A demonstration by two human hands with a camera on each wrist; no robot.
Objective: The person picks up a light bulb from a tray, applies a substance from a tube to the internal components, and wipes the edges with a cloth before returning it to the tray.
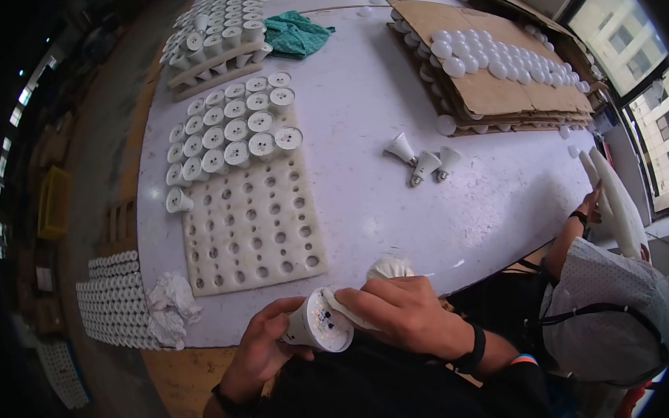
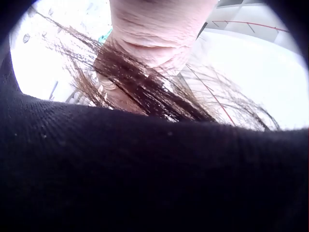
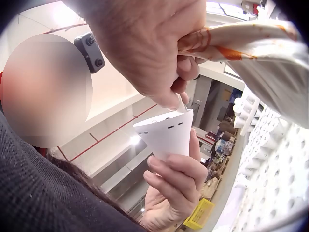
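My left hand [image 1: 261,347] grips a white cone-shaped bulb housing [image 1: 298,327], its open end tilted up to show a round LED board [image 1: 327,324]. In the right wrist view the left fingers [image 3: 176,176] wrap the lower part of the housing. A white, orange-stained squeeze bag [image 3: 275,60] is gripped in my right hand [image 1: 413,317], the bag's narrow end right at the housing's rim. The bag's bulk [image 1: 390,269] shows behind the knuckles in the head view. Dark cloth and hair block most of the left wrist view.
A holed foam tray [image 1: 253,239] lies ahead, its far part filled with bulb housings [image 1: 236,130]. Filled trays [image 1: 221,33], a green cloth [image 1: 297,34], three bulbs [image 1: 426,165] and stacked cardboard [image 1: 428,17] with white domes stand beyond. Crumpled tissue [image 1: 170,306] is left; another person [image 1: 610,299] is right.
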